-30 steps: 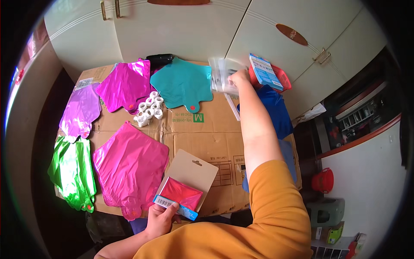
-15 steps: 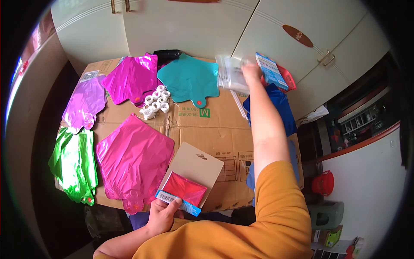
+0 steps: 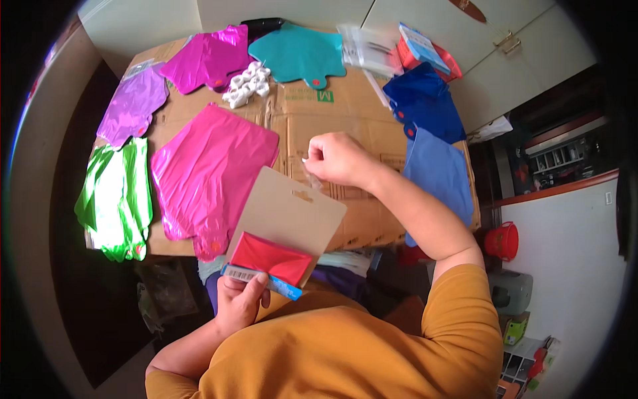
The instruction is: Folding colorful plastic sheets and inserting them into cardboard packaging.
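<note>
In my left hand (image 3: 240,302) is the lower edge of a beige backing card (image 3: 292,209), the thumb pressing on its blue barcoded fold (image 3: 282,288). A folded red foil balloon (image 3: 272,256) lies against the card, tucked behind that fold. My right hand (image 3: 342,159) is closed just beyond the card's top edge. From its pinched fingers hangs something thin and see-through, which looks like a clear plastic bag (image 3: 312,178). To the left of the card lies a flat pink foil balloon (image 3: 209,173).
Cardboard (image 3: 332,126) covers the table. Around its edge lie green (image 3: 119,199), lilac (image 3: 136,103), magenta (image 3: 206,56), teal (image 3: 296,53) and blue (image 3: 425,100) foil balloons. White ribbon rolls (image 3: 247,83), clear bags (image 3: 369,50) and a red basket (image 3: 452,63) sit toward the back.
My right hand has come back from the clear bags at the far right to beside the card. My left hand still holds the card. The view has tilted downward.
</note>
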`<state>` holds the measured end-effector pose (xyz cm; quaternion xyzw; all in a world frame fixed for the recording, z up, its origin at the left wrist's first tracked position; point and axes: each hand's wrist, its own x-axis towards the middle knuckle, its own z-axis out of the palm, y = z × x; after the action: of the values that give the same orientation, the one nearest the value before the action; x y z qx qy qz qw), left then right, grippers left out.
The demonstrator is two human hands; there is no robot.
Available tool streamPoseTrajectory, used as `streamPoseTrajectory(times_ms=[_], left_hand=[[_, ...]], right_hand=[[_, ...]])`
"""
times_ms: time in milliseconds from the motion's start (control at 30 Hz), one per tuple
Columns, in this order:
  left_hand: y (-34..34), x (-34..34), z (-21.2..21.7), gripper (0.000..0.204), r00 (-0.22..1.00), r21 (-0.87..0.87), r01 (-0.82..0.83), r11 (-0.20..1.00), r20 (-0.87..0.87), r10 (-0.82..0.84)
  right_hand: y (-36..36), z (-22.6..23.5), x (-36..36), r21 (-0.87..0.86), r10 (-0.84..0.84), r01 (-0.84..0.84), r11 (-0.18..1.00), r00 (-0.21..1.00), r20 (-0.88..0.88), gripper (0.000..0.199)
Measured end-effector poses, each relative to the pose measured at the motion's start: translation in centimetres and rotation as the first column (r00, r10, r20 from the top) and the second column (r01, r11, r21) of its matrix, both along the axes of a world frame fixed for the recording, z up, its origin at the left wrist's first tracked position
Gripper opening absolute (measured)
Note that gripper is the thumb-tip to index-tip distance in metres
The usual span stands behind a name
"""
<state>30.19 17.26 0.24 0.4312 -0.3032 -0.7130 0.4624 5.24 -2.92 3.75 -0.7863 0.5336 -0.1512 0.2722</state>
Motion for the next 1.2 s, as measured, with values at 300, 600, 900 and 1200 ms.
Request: streamPoseTrajectory(times_ms=[300,600,900,1200], left_hand=[[1.9,-2.1,-2.1,0.012,0.988,0.155,-0.041,0.987,-0.143,0.064],[2.6,-4.9,-4.8,0.011,0.958,0.270,0.139,0.953,-0.281,-0.060],[0.2,-1.1,-1.6,0.035,0.874,-0.021,0.486,0.874,0.016,-0.485],[-18.0,-5.8,2.0,0.010,0.592,-0.636,0.772,0.021,0.729,0.344]], right_hand=[[16.7,-0.6,-0.9,0.256,-0.474,0.405,0.878,0.810,0.344,0.042],[24.3,-9.1,6.5,0.613,-0.664,0.271,0.742,0.176,0.727,0.019],[25.2,-5.5,1.0,0.709,-0.711,0.084,0.700,0.178,0.680,0.007],[20.9,-1.3,-7.9,0.854,-0.703,-0.242,0.460,0.489,0.517,0.016]])
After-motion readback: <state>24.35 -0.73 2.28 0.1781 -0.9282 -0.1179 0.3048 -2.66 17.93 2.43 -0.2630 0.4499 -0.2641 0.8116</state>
